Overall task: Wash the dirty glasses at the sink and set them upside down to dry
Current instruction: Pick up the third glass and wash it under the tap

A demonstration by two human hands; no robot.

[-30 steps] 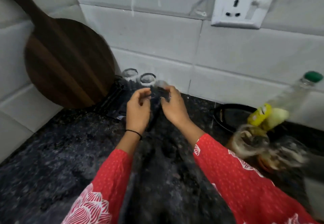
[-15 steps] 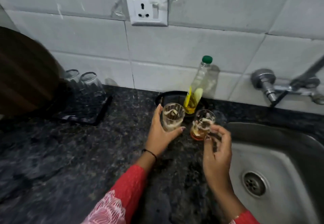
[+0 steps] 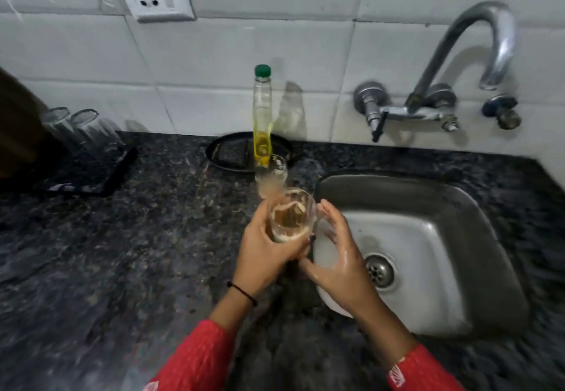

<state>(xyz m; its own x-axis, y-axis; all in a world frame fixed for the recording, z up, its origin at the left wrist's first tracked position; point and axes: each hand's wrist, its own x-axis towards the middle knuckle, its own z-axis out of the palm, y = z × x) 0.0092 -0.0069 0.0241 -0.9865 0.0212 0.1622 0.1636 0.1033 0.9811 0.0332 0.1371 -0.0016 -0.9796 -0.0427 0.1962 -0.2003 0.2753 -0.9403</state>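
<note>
A dirty glass with brownish residue is held upright over the counter at the sink's left rim. My left hand grips it from the left and below. Wet and with its fingers fairly straight, my right hand lies against the glass's right side. A second dirty glass stands on the counter just behind. At the far left, two clean glasses stand upside down on a black tray. The steel sink lies to the right.
A curved tap hangs from the tiled wall above the sink, with no water running. A soap bottle with a green cap stands on a round black dish. A wooden board leans at the far left. Dark granite counter spreads to the left.
My left hand has lifted its glass off the counter and brought it nearer, to the sink's edge. My right hand left the other glass and came alongside the lifted one. The view swung right.
</note>
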